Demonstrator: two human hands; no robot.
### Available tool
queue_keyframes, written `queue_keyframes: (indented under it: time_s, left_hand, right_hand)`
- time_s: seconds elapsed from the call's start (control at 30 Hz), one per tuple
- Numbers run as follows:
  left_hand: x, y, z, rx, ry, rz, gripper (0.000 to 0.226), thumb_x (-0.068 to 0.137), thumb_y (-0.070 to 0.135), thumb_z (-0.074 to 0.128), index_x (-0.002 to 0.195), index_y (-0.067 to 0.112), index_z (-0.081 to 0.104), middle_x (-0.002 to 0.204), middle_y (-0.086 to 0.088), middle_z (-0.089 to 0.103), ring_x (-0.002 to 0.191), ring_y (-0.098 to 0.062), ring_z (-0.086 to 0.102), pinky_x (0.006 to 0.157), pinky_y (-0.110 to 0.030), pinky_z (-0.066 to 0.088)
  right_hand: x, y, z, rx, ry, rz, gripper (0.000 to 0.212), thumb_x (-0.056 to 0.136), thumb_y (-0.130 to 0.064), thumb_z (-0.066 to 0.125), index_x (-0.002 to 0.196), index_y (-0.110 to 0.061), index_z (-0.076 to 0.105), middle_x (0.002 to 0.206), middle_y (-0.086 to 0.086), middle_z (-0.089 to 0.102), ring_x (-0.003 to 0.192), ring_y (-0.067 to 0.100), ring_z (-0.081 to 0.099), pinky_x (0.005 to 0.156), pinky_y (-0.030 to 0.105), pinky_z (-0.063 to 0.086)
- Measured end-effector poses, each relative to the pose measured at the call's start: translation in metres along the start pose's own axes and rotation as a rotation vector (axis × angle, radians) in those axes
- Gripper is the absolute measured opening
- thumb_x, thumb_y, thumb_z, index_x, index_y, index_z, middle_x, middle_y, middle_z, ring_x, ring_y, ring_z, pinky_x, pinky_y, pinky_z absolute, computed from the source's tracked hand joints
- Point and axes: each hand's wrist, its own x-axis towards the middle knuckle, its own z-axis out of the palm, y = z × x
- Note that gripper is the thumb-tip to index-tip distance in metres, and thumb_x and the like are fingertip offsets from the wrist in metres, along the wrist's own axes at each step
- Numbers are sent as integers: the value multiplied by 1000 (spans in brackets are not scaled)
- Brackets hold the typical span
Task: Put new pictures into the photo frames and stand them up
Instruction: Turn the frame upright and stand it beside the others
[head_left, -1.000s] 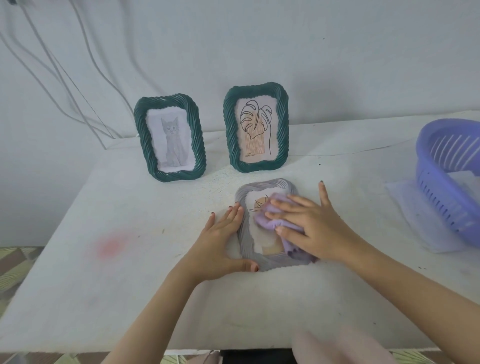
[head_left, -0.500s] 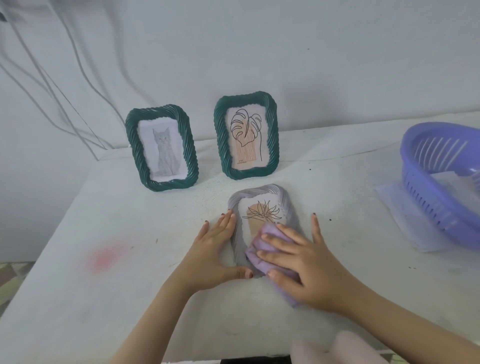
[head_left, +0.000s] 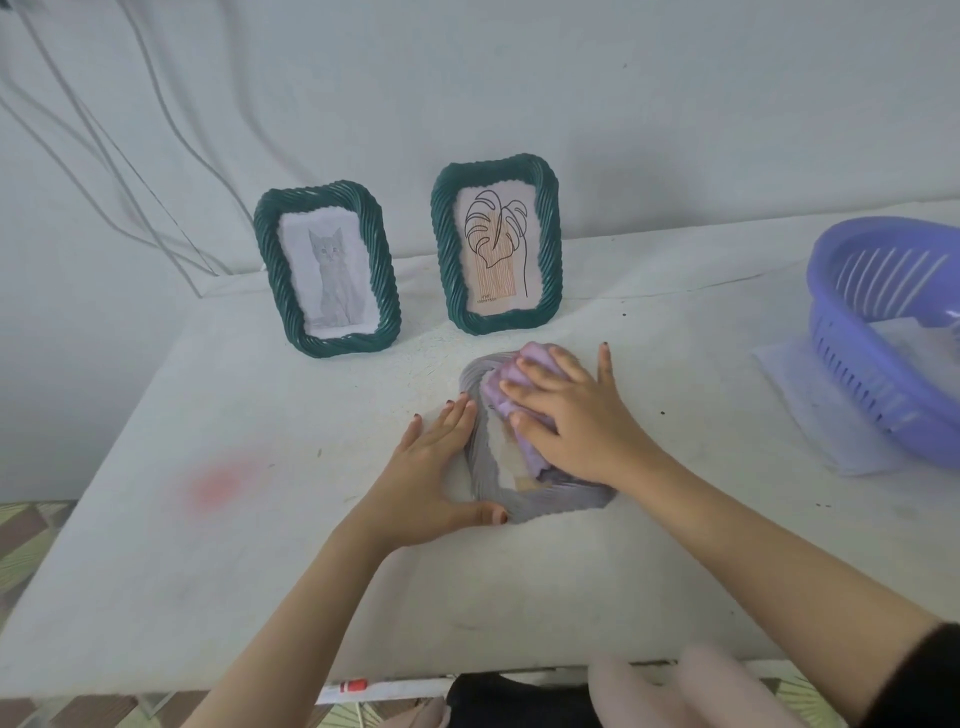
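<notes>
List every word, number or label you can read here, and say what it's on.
Small print at the bottom of the leaf picture in the right green frame: too small to read.
Cat picture, grey frame, purple basket: no text visible.

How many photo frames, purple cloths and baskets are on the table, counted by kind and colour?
Green photo frames, standing: 2 (cat frame, leaf frame)
Grey photo frame, lying flat: 1
Purple cloth: 1
Purple basket: 1
Total: 5
</notes>
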Motion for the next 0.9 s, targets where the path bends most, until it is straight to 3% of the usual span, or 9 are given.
queue_keyframes:
  time_s: [0.23, 0.3, 0.4, 0.5, 0.57, 0.63, 0.77, 0.83, 0.9]
  left_hand:
    - [1, -3, 3, -22, 23, -18, 131, 43, 92, 43, 146, 25, -1, 150, 20, -9, 137, 7, -11, 113, -23, -13]
    - [1, -4, 4, -32, 32, -19, 132, 42, 93, 41, 146, 24, -1, 150, 19, -9, 137, 7, -11, 112, -21, -14]
    - [1, -4, 3, -44, 37, -22, 135, 40, 91, 46, 146, 23, 0, 151, 17, -7, 140, 4, -8, 111, -20, -14]
    - [-1, 0, 3, -76, 46, -22, 132, 42, 93, 42, 146, 24, -1, 152, 15, -8, 140, 3, -10, 111, -20, -14]
    - [-3, 2, 3, -176, 91, -8, 118, 53, 93, 34, 146, 30, -1, 154, 12, -10, 139, 3, -14, 112, -24, -13]
    - [-7, 7, 2, -344, 149, 9, 102, 64, 83, 42, 145, 37, 0, 155, 12, -8, 139, 4, -15, 115, -30, -10]
    - [-14, 30, -3, -588, 242, 77, 83, 74, 52, 59, 143, 40, 14, 152, 23, 16, 140, 5, 10, 118, -28, 11]
    - [-16, 41, -7, -817, 241, 130, 75, 77, 38, 63, 141, 35, 24, 148, 8, 36, 136, -8, 33, 110, -34, 32]
    - [-18, 46, -11, -1058, 244, 127, 63, 77, 26, 64, 131, 32, 32, 131, -6, 54, 116, -21, 57, 90, -35, 50]
  right_hand:
    - [-62, -24, -2, 239, -16, -89, 58, 88, -60, 18, 128, -36, 53, 147, -16, 36, 143, 11, 11, 113, 53, -12]
    - [-76, -24, -2, 331, 21, -52, 50, 91, -54, 22, 123, -37, 57, 146, -14, 38, 141, 10, 17, 115, 53, 3]
    - [-85, -23, 3, 379, 155, 109, 34, 87, -46, 40, 109, -40, 66, 141, 5, 44, 129, 20, 36, 107, 41, 27]
    - [-82, -23, 3, 380, 255, 220, 26, 76, -37, 55, 97, -38, 71, 112, 5, 61, 104, 27, 53, 90, 31, 41]
    - [-76, -24, -6, 493, 258, 271, 21, 75, -20, 64, 91, -31, 74, 89, -5, 59, 91, 18, 54, 82, 12, 36]
    - [-69, -26, -17, 692, 245, 319, 28, 77, -1, 64, 83, -27, 75, 81, -12, 58, 81, 3, 55, 72, 3, 35]
    - [-54, -29, -44, 1103, 276, 412, 34, 79, 6, 62, 75, -26, 73, 80, -14, 70, 77, -9, 61, 72, 3, 41]
    - [-46, -33, -52, 1297, 264, 440, 29, 80, 3, 64, 78, -24, 74, 77, -14, 72, 77, -5, 63, 72, 6, 45]
    - [-40, -40, -55, 1456, 228, 457, 26, 81, 1, 63, 80, -22, 74, 78, -10, 72, 78, 0, 65, 70, 11, 49]
